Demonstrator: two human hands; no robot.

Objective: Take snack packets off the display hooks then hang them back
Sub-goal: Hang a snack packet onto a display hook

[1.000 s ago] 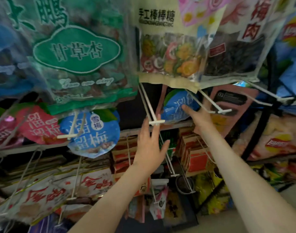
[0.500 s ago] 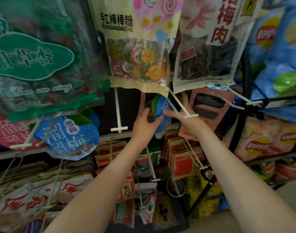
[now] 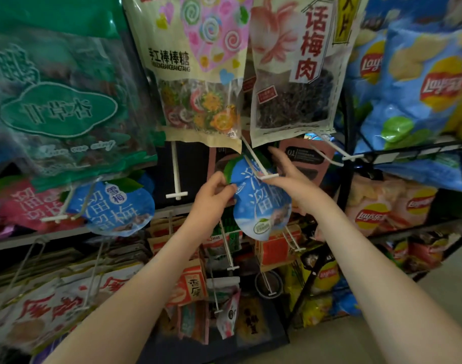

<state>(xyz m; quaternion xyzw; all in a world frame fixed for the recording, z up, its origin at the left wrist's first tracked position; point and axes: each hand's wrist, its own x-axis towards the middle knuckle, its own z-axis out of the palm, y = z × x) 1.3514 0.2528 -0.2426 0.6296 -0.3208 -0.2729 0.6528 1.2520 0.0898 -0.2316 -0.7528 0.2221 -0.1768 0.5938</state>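
Head view: rounded blue snack packet (image 3: 261,206), white lettering.

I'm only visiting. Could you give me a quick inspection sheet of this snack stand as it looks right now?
Surface: no table; black rack carries the goods.
Job's things: blue packet hangs near the tip of a white hook.
Clutter: lollipop bag, plum bag, crisp bags, second blue packet.
Hands: left hand pinches the packet's left edge; right hand is at the hook tip, grip unclear.
Cables: nothing seen.
Surroundings: pale floor at lower right.
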